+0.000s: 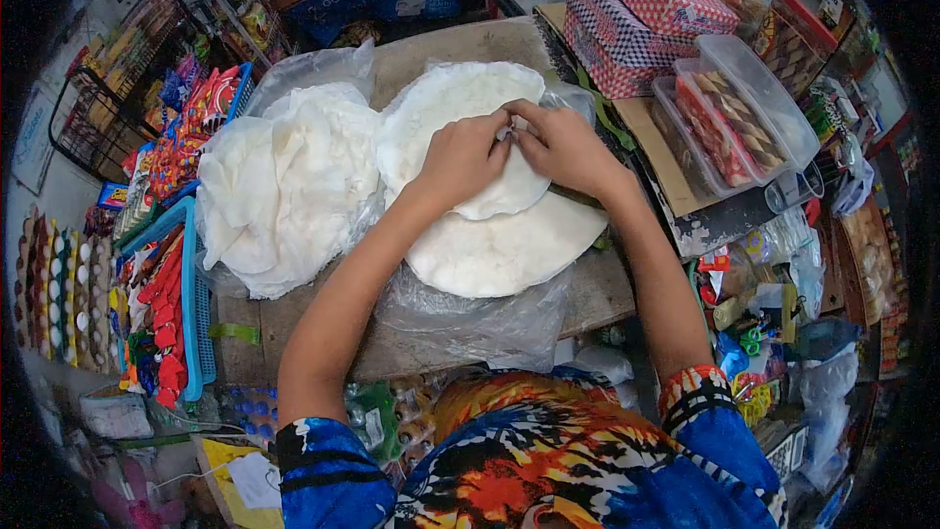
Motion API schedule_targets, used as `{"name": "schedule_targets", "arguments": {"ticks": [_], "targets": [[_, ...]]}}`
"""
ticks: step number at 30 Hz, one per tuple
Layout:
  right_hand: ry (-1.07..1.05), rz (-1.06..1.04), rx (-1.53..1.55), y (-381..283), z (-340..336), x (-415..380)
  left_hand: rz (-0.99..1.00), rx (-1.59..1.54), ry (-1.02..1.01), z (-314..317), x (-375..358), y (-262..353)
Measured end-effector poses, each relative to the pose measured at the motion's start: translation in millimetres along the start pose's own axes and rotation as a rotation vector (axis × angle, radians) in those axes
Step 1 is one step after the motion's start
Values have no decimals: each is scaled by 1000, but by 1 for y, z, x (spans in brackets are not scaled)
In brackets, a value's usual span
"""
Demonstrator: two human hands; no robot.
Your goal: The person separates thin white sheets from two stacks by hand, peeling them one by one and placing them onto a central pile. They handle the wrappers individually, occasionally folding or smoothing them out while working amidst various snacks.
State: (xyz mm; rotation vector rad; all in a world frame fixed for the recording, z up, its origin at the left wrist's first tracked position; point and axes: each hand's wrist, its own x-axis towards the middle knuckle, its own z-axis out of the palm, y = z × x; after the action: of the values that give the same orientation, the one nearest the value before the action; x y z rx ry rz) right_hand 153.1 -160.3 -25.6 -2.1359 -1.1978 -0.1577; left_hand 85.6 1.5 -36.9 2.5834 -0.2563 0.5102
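Fingers of both hands meet at one spot on the top white round sheet (455, 127), pinching its surface between them. The left hand (462, 159) lies knuckles up with its fingertips curled onto the sheet, and the right hand (566, 149) faces it, fingertips touching the same fold; both are closed on the sheet rather than spread flat. That sheet rests tilted on a second, larger white round sheet (499, 250), which shows below the wrists and lies on clear plastic wrap (480, 318) spread over the wooden table (294, 333). Just to the left of the left hand sits a heaped pile of crumpled white sheets (279, 186) in a clear bag. Beyond the right hand, on its far side, stand red checked boxes (636, 10), and to the right of that hand lie clear plastic tubs (739, 108) with lids, filled with biscuits. Far left of the left forearm, a blue basket (191, 304) holds small red packets, and rows of eggs (54, 294) stand past it at the edge of view. Below both forearms the person's sleeves (705, 411) show blue, orange and black print.
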Motion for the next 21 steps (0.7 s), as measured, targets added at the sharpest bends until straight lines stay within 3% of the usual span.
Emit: {"name": "schedule_targets", "arguments": {"ticks": [21], "targets": [[1,-10,-25,-1,-1,0,14,2,12,1,0,-1]]}}
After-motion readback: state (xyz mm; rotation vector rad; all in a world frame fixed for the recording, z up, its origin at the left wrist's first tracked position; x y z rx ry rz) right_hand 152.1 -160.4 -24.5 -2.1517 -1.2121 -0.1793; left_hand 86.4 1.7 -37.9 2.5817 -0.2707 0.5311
